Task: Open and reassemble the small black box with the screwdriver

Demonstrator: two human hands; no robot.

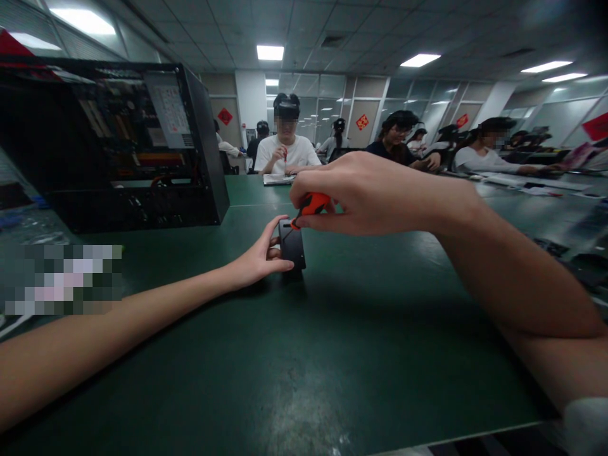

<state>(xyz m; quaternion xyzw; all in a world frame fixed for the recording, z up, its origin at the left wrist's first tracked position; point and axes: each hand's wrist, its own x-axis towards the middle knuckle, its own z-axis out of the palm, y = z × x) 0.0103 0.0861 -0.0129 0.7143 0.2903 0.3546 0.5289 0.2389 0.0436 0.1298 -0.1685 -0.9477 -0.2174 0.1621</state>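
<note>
Near the middle of the green table, a small dark rectangular box (293, 248) stands on the surface; its exact kind is not clear. My left hand (266, 253) grips it from the left, thumb at the near lower edge and index finger along the top. An orange and black screwdriver (317, 204) is in my right hand (349, 190), fingers closed round its handle. The thin shaft slants down and left, its tip at the upper face of the box. Whether the tip sits on a screw is too small to tell.
An opened black computer case (209, 145) stands at the back left of the green table (228, 380). Clear plastic wrapping (38, 228) lies at the left. Across the table sits a person in a white shirt (287, 149) with a tool. Dark parts (589, 266) lie at the right edge.
</note>
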